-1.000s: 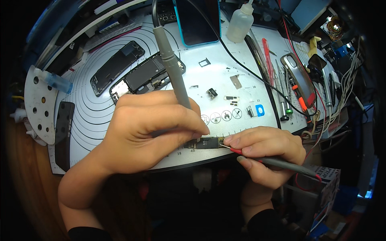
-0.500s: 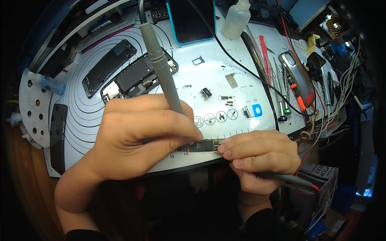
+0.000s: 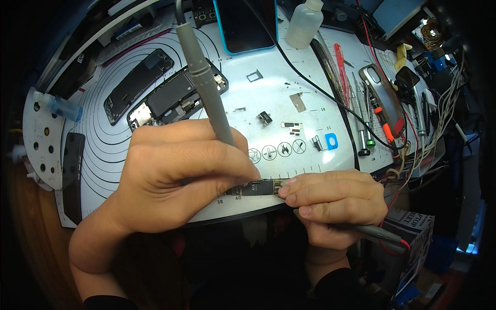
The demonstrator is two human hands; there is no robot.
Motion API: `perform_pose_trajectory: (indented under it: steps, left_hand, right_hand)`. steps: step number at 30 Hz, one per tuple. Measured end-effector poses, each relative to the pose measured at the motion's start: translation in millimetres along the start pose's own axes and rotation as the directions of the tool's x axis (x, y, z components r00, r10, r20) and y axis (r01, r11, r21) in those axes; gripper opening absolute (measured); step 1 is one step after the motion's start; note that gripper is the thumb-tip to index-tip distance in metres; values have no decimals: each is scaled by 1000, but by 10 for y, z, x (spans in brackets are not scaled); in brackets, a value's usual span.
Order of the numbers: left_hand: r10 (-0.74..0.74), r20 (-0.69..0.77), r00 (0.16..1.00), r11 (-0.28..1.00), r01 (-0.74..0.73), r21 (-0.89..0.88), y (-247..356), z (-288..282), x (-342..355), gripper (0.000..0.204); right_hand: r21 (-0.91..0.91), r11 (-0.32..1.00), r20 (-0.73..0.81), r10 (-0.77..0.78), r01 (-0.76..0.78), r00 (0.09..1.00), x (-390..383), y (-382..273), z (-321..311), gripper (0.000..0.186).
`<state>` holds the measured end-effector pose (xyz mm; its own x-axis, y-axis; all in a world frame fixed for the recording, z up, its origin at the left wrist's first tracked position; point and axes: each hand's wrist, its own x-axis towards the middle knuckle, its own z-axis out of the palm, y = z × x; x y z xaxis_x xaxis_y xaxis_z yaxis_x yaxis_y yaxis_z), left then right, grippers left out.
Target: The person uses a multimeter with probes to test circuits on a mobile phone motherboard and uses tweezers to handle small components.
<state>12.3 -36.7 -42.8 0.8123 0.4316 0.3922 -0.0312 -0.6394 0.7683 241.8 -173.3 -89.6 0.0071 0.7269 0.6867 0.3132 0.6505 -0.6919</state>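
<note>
Near the front edge of the mat, a small dark phone logic board [image 3: 262,187] lies between my two hands. My left hand [image 3: 170,168] is closed around a grey test probe [image 3: 202,77] with a dark cable at its top; its tip is hidden behind my fingers at the board. With the fingers of my right hand [image 3: 341,199] I pinch the right end of the board. The same hand also holds a second grey probe [image 3: 380,235], whose red wire trails off to the right.
An opened phone [image 3: 170,98] and a dark phone panel [image 3: 138,85] lie at the upper left. Several small parts, among them a SIM tray [image 3: 254,76], are scattered mid-mat. Behind stand a blue-edged phone [image 3: 248,28] and a squeeze bottle [image 3: 304,26]. Screwdrivers [image 3: 361,124] lie right.
</note>
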Motion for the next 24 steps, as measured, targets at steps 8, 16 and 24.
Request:
perform_pose_trajectory:
  steps: [8, 16, 24]
  left_hand:
    - [4, -3, 1000, 1000, -4, -10, -5, 4, 1, 12]
    - [12, 1, 1000, 1000, -12, -5, -11, -2, 3, 12]
    - [9, 10, 1000, 1000, -9, -1, -10, -10, 8, 12]
  right_hand:
    - [-16, 1000, -3, -14, 14, 1000, -8, 7, 3, 18]
    - [-5, 1000, 22, -15, 15, 1000, 13, 1, -17, 19]
    - [1, 1000, -9, -16, 16, 1000, -16, 15, 14, 19]
